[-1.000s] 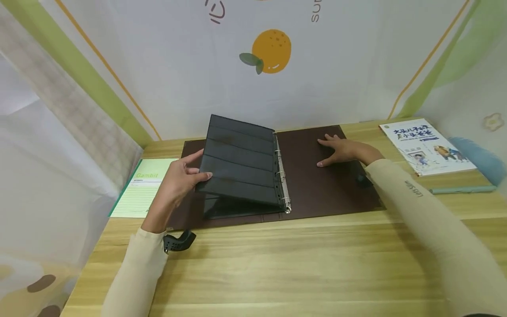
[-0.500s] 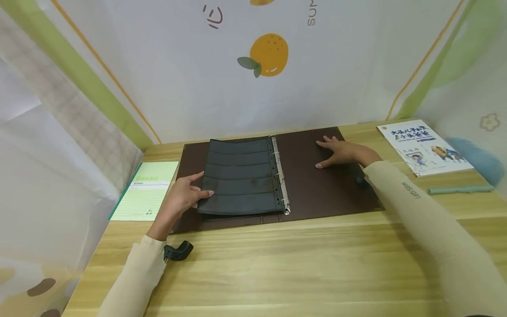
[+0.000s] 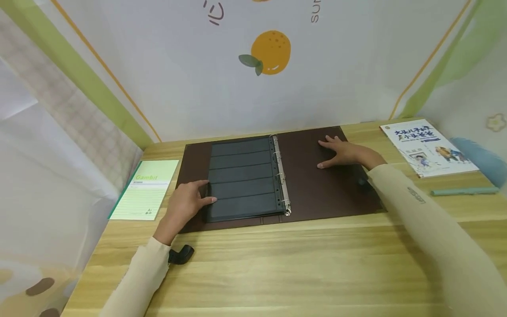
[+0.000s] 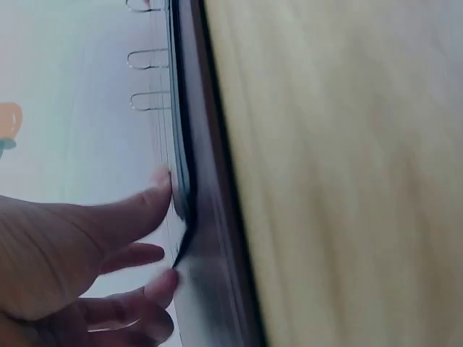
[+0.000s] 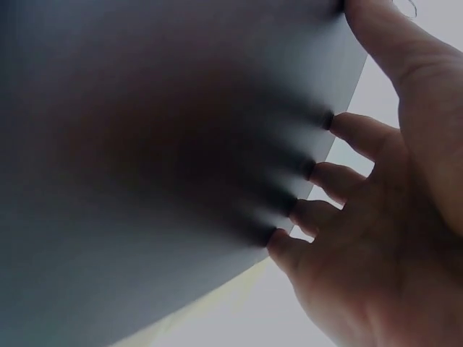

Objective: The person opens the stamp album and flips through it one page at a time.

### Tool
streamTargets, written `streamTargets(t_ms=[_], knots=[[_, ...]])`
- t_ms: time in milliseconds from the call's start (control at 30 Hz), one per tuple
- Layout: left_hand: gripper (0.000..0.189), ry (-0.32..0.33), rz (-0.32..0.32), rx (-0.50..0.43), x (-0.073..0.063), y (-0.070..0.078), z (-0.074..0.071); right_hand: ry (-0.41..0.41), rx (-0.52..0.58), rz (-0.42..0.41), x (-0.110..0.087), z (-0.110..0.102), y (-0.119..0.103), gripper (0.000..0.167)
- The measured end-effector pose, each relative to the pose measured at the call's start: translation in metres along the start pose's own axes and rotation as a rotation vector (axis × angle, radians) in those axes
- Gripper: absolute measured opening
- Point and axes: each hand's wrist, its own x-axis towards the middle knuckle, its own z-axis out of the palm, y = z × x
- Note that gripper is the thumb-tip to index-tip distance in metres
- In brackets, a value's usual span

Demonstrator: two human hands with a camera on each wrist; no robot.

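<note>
A dark brown ring binder (image 3: 309, 176) lies spread on the table, with black pocket pages (image 3: 243, 176) flat over its left cover. My left hand (image 3: 186, 204) is at their outer edge. Its thumb rests on the top page, and in the left wrist view a black page edge (image 4: 185, 246) flares out toward a fingertip, with thumb and fingers spaced apart. Metal rings (image 3: 281, 176) run along the spine. My right hand (image 3: 340, 153), fingers spread, rests its fingertips on the bare right cover (image 5: 181, 159).
A pale green notebook (image 3: 146, 189) lies left of the binder. At the right are a white illustrated book (image 3: 428, 147) and a teal pen (image 3: 464, 191). Behind the wooden table (image 3: 285, 264) hangs a printed curtain (image 3: 190, 79).
The raised black page has come down flat onto the left side of the binder. My left hand has lowered with it and loosened its pinch. The right hand stays in place.
</note>
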Motion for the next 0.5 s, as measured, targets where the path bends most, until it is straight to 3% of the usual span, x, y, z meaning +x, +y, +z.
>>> streamTargets(t_ms=[133,233,367,500], knots=[[0.058,-0.034,0.148,0.089,0.005,0.005,-0.002,0.009,0.008,0.005,-0.003,0.001,-0.001,0.105],[0.059,-0.143,0.236,0.094,0.011,0.008,-0.006,0.007,0.028,-0.008,-0.001,0.004,-0.005,0.103],[0.066,-0.291,0.256,0.066,0.017,0.012,-0.005,-0.003,0.046,-0.022,0.002,0.008,-0.007,0.102],[0.07,-0.333,0.237,0.059,0.019,0.011,-0.001,-0.014,0.049,-0.028,0.005,0.01,-0.007,0.102]])
